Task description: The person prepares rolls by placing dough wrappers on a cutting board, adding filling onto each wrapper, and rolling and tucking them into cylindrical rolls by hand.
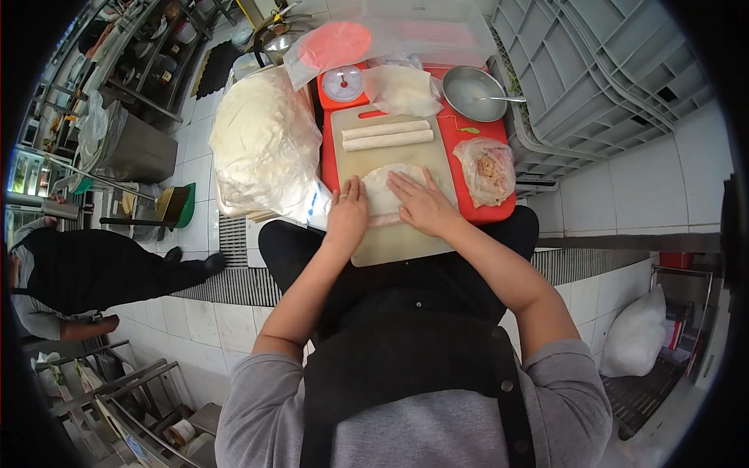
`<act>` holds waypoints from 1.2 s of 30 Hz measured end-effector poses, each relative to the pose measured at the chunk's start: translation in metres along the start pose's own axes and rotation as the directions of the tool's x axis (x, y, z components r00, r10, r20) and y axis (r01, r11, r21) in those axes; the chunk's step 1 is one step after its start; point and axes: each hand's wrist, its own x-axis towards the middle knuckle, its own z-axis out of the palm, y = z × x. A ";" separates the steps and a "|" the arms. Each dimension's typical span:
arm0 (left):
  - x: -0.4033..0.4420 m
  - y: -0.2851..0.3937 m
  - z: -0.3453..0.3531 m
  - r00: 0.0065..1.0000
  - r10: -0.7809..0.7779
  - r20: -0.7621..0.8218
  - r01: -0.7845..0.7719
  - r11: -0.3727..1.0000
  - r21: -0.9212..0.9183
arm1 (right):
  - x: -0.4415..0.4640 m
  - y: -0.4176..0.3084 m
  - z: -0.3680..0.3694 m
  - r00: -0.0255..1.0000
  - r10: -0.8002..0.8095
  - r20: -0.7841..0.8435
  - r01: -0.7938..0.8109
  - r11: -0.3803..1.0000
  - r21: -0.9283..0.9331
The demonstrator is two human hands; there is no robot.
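A round, pale wrapper (388, 181) lies on the cutting board (374, 253), with a strip of pinkish filling (384, 221) along its near edge. My left hand (347, 212) rests at the wrapper's left side, fingers stretched forward and close together. Across its right side, my right hand (424, 204) lies flat with fingers spread. Neither hand grips anything that I can see. Farther up the board, two long white rolls (388, 136) lie side by side. To the right sits a plastic bag of minced filling (490, 173) on the red surface (493, 213).
Beyond the board are stacked wrappers (402, 87), a dial scale (342, 83) and a metal bowl (473, 90) with a spoon. A large bag of white wrappers or dough (261, 136) stands left. Grey crates (577, 78) border the right. Another person (101, 269) is at far left.
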 end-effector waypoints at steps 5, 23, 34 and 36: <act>0.008 -0.026 -0.019 1.000 -0.015 -0.013 0.014 0.999 -0.050 | 0.029 -0.010 -0.006 0.989 0.126 -0.078 -0.138 0.977 -0.162; 0.051 -0.021 0.005 0.882 0.469 -0.034 -0.448 0.817 -0.363 | 0.092 0.194 -0.106 0.828 0.524 -0.199 -0.553 0.822 -0.135; 0.055 -0.007 -0.031 0.944 0.296 -0.144 -0.321 0.923 -0.210 | 0.085 0.201 -0.121 0.820 0.467 -0.330 -0.448 0.883 0.138; 0.056 0.007 -0.027 0.920 0.341 -0.192 -0.380 0.895 -0.235 | 0.069 0.186 -0.125 0.773 0.520 -0.364 -0.337 0.822 0.459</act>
